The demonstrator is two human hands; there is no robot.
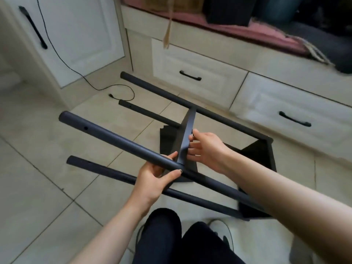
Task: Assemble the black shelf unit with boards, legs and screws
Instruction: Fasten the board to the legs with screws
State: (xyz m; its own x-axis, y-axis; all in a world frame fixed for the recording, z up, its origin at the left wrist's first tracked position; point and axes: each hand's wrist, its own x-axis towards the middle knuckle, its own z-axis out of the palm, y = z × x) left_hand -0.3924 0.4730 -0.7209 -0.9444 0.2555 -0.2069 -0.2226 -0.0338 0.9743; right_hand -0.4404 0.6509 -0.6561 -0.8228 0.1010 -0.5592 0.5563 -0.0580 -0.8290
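Note:
The black shelf unit lies on its side on the tiled floor, its several round legs pointing left. My left hand [159, 173] grips the nearest upper leg [118, 139] where it meets the middle board [187, 138]. My right hand [204, 147] is at the right face of that board. Its thumb and forefinger pinch a small silver screw [192, 134], the other fingers spread against the board. A second board [265, 159] closes the unit at its right end. The far leg [171, 97] runs along the drawers.
White drawers with black handles [190, 75] stand right behind the unit, under a bench with a pink cushion [238, 28]. A black cable [122, 92] trails over the floor at the back left. My dark-trousered knees [171, 239] are at the bottom edge.

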